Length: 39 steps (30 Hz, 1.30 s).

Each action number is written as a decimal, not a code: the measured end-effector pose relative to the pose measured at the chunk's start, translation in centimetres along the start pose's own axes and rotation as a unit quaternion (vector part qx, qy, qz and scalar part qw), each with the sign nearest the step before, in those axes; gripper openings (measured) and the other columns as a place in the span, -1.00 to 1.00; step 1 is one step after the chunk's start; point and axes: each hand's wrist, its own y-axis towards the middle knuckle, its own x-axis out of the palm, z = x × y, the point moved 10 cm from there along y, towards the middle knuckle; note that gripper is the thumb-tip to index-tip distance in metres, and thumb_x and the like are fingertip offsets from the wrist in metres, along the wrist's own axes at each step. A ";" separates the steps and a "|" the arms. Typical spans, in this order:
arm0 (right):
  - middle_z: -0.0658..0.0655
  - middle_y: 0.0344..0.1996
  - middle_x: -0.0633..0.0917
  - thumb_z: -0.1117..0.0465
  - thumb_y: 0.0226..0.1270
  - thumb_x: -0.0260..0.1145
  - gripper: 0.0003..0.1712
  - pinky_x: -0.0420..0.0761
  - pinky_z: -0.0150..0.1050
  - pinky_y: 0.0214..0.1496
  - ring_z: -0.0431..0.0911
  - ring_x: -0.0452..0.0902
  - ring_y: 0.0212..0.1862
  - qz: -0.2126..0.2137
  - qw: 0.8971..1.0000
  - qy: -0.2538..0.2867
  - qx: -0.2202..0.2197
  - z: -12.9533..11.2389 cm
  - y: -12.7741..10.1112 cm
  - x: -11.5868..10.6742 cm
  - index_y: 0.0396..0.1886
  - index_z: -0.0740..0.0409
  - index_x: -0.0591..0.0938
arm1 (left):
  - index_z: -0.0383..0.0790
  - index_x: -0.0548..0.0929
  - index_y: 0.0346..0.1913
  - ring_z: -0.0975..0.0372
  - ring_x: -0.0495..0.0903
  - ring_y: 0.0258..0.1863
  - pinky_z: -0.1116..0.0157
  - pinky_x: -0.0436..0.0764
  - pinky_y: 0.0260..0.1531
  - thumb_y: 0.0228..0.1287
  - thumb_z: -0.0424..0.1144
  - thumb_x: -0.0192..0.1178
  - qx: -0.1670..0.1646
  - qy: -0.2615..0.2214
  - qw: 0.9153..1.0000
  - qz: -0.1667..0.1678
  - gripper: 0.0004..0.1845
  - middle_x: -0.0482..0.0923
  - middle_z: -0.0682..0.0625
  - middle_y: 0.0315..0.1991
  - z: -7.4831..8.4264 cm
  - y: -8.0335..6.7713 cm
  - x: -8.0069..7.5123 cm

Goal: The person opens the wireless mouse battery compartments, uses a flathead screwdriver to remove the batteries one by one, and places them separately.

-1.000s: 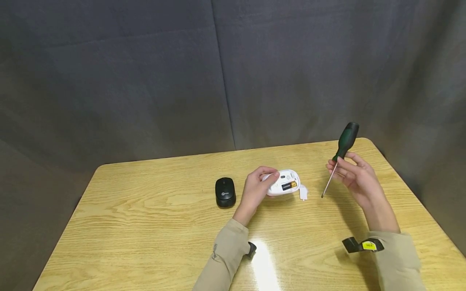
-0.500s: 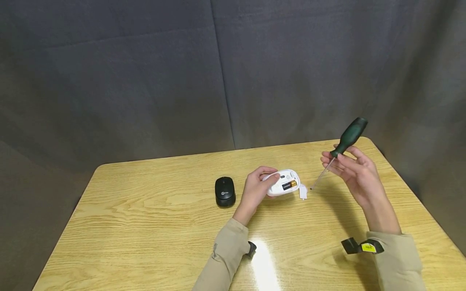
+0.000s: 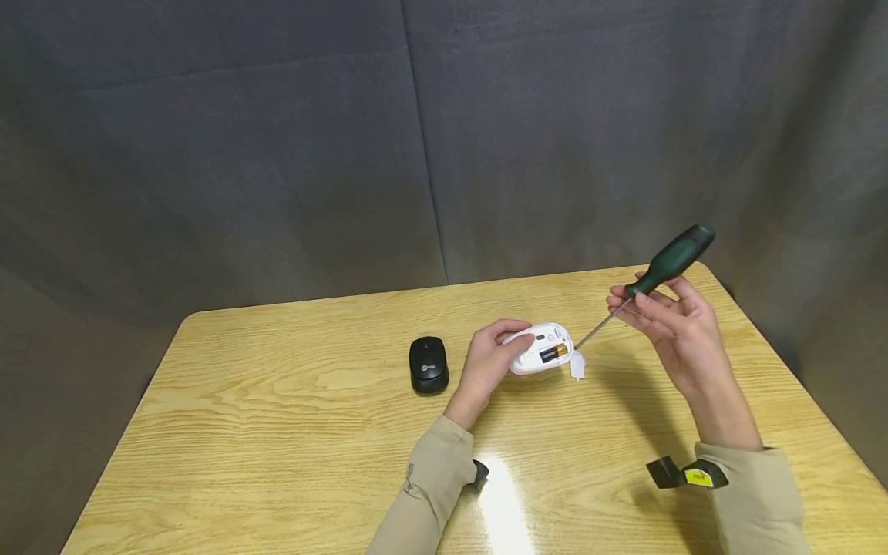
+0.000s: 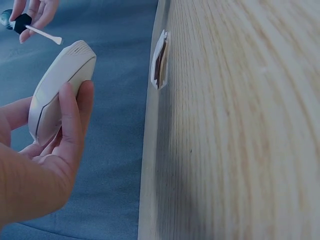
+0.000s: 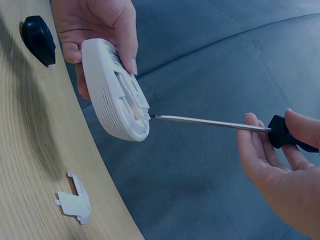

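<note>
left hand (image 3: 486,364) gripping white mouse (image 3: 537,348) underside up, right hand (image 3: 669,324) pinching green screwdriver (image 3: 648,280), tip at its edge.

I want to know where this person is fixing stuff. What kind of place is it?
Probably a small recording or test booth: a plain wooden table, a grey curtain behind it, and only a white mouse, a screwdriver and a black mouse.
</note>
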 end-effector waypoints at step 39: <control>0.07 -0.12 0.83 0.65 0.30 0.31 -0.73 0.64 -0.35 0.12 -0.09 0.78 -0.04 -0.049 0.968 -0.245 0.004 0.6 -0.6 2.4 -0.07 0.37 0.69 | -0.50 0.64 0.16 0.22 0.68 -0.35 0.27 0.74 -0.44 0.46 -0.36 0.22 -0.032 -0.065 0.997 0.006 -0.67 0.72 -0.29 -0.06 -0.6 0.0 -0.4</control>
